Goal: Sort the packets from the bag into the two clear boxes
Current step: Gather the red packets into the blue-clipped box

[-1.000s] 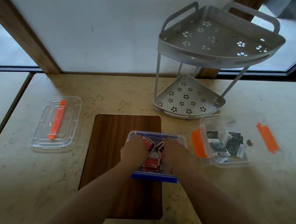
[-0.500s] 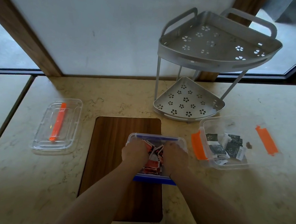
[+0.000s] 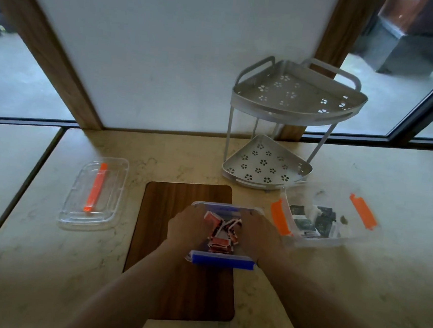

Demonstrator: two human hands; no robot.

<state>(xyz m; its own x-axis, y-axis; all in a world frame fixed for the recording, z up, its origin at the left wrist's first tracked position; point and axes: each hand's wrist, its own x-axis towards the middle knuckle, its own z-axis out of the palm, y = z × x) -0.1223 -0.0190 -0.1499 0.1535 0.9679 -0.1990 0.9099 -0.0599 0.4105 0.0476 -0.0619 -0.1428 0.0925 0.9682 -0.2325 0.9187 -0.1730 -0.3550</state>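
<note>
Seemingly near end: red packets [image 3: 219, 235] heaped in blue-latched box [image 3: 223, 261] on board [image 3: 172, 286], centre. Dark packets [image 3: 310, 221] in orange-latched box [image 3: 316, 241] at 3 o'clock. Left hand [image 3: 187, 227], right hand [image 3: 260, 235] clasp blue box sides. No bag visible. Lid [image 3: 93, 194] lies at 9 o'clock; closing likely left.

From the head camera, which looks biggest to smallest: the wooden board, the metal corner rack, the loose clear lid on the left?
1. Metal corner rack, though it stands farther away
2. Wooden board, part hidden by arms
3. Clear lid, plainly smallest
</note>
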